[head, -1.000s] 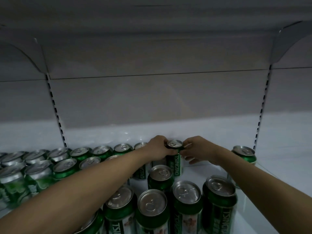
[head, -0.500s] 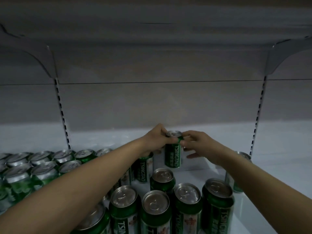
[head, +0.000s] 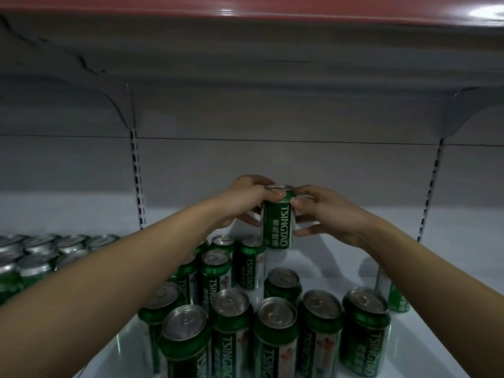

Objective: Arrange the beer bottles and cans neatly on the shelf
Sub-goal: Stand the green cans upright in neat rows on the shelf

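While gripped by left hand (head: pixel 246 199) and right hand (head: pixel 323 211), fingers curled round either side: green can (head: pixel 278 218), upright, lifted above shelf (head: pixel 341 257). Below and nearer: standing cans (head: pixel 275 323); far left, more cans (head: pixel 41 255).

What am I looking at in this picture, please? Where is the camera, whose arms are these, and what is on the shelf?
There is no machine here. A person wears a camera on the head, so you see their own two arms reaching forward into a shop shelf. The left hand and the right hand both grip one green beer can near its top. It is upright, at the back of the shelf. Whether it stands on the shelf or is lifted, I cannot tell. More green cans stand upright in front, and a further group of cans stands at the left. One can stands alone at the right.
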